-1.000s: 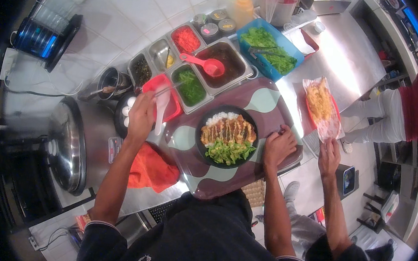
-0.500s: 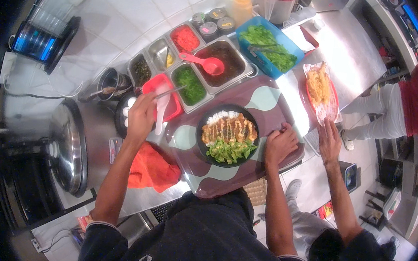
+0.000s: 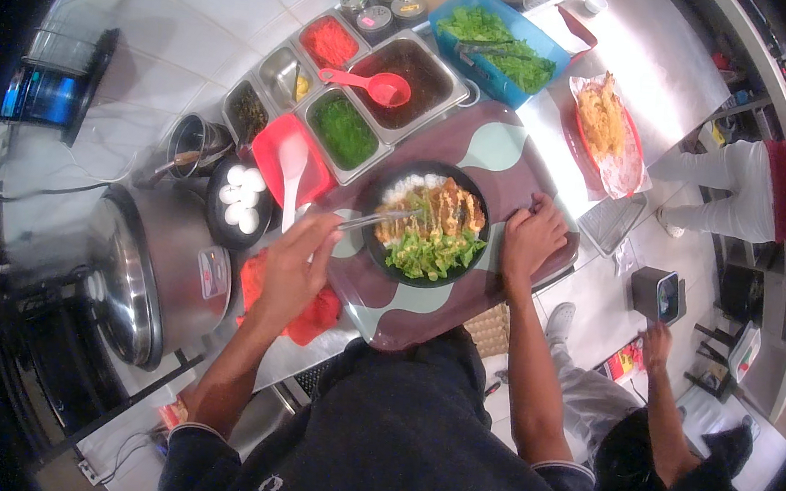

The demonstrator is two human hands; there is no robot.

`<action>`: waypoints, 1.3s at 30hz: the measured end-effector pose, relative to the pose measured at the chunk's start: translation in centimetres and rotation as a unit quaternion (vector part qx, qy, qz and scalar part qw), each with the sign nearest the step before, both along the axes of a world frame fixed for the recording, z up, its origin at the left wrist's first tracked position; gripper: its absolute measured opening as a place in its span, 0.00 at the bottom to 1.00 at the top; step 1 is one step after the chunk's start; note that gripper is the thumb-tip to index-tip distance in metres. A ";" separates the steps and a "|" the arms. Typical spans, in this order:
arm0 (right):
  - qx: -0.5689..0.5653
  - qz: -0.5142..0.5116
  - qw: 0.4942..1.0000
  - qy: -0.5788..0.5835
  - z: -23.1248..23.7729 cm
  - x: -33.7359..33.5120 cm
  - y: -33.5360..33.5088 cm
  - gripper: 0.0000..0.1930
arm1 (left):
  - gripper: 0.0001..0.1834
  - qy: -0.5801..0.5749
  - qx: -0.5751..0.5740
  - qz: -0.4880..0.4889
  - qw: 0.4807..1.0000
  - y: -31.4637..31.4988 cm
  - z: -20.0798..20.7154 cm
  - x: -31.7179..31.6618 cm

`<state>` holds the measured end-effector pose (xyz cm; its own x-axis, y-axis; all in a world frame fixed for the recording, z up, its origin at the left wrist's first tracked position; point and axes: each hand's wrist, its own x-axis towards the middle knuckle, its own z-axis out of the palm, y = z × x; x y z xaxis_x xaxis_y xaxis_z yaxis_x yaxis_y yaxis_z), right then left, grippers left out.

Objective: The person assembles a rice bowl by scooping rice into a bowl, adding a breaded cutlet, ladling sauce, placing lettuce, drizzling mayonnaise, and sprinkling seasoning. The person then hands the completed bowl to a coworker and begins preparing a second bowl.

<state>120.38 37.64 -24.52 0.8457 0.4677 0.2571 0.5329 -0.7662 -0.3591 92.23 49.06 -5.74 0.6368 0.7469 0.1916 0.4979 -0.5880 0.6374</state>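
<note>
A black bowl (image 3: 473, 267) of white rice, sauced brown pieces and chopped lettuce (image 3: 434, 256) sits on the brown and pale-green tray (image 3: 410, 325) before me. My left hand (image 3: 301, 261) pinches slim metal tongs (image 3: 379, 218), whose tips reach over the middle of the food. Some green bits (image 3: 425, 213) show at the tips. Against the tray's right side rests my right hand (image 3: 534, 241), its fingers curled and nothing visible in them. Left of the bowl, a white paddle (image 3: 292, 166) leans in a red container (image 3: 315, 182). Beyond it stands a metal pan of chopped greens (image 3: 341, 132).
A red ladle (image 3: 389, 89) lies over a sauce pan (image 3: 430, 73). A blue lettuce bin (image 3: 525, 94), eggs (image 3: 242, 199), a large cooker (image 3: 174, 274) and an orange cloth (image 3: 313, 318) surround the tray. At right are a basket of fried food (image 3: 605, 133) and a co-worker's hand (image 3: 655, 345).
My left hand has brought the tongs from the greens pan to over the bowl, and green bits now show on the food. The co-worker's hand has moved away from the fried-food basket.
</note>
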 end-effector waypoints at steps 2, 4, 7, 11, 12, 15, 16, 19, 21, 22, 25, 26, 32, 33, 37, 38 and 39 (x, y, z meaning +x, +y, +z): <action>-0.017 0.001 0.999 0.032 0.1 0.0 0.0 0.19 | 0.10 0.006 -0.078 0.027 0.997 -1.0 -1.1 0.1; -0.022 0.001 0.999 0.041 0.2 0.1 -0.1 0.19 | 0.10 -0.001 -0.059 0.018 0.998 -1.3 -1.9 0.2; -0.020 0.002 0.999 0.027 0.3 0.0 0.0 0.19 | 0.09 0.016 -0.057 0.015 0.998 -1.3 -2.7 0.3; -0.029 -0.001 0.999 0.017 0.2 0.0 0.1 0.18 | 0.09 -0.003 -0.038 0.004 0.999 -1.1 -3.3 0.7; -0.029 -0.003 1.000 0.004 0.1 0.0 0.1 0.18 | 0.09 -0.002 -0.042 0.003 0.999 -1.1 -3.4 0.8; -0.027 -0.008 1.000 -0.005 0.0 0.0 0.1 0.18 | 0.10 0.011 -0.064 0.004 0.998 -1.2 -3.4 0.9; -0.030 -0.007 1.000 0.000 0.0 0.0 0.1 0.18 | 0.10 0.023 -0.077 0.005 0.997 -1.3 -3.3 0.8; -0.034 -0.008 0.999 -0.005 0.0 0.0 0.1 0.18 | 0.11 0.039 -0.058 -0.010 0.997 -1.3 -2.7 0.7; -0.029 -0.006 0.999 -0.019 0.0 0.0 0.1 0.18 | 0.12 0.045 -0.026 -0.027 0.998 -1.2 -2.1 0.8; -0.032 -0.005 0.999 -0.011 0.0 0.0 0.1 0.17 | 0.12 0.049 -0.010 -0.036 0.998 -1.1 -1.8 0.8; -0.031 -0.004 0.999 -0.009 0.1 0.0 0.2 0.17 | 0.11 0.074 0.012 -0.047 0.996 -1.1 -0.5 1.0; -0.032 -0.004 0.999 -0.005 0.2 0.0 0.2 0.17 | 0.11 0.084 0.015 -0.047 0.995 -1.1 0.0 1.1; -0.035 -0.003 0.999 0.006 0.4 -0.1 0.2 0.17 | 0.12 0.115 -0.008 -0.081 0.990 -0.8 2.1 1.7; -0.026 -0.001 1.000 0.000 0.3 0.0 0.2 0.17 | 0.11 0.127 -0.011 -0.082 0.989 -0.7 2.3 1.8; -0.035 -0.007 0.999 0.006 0.1 0.1 0.1 0.18 | 0.10 0.163 -0.049 -0.067 0.983 -0.4 3.0 2.2; -0.033 -0.007 0.999 0.007 0.0 0.1 0.1 0.18 | 0.09 0.167 -0.062 -0.057 0.982 -0.2 3.1 2.3; -0.030 -0.006 0.999 0.008 -0.1 0.1 0.1 0.18 | 0.09 0.165 -0.060 -0.064 0.982 -0.1 3.1 2.5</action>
<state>120.47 37.76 -24.59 0.8555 0.4712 0.2146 0.5174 -0.7934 -0.3207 94.70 48.97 -2.67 0.7390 0.6619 -0.1255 0.6161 -0.5887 0.5233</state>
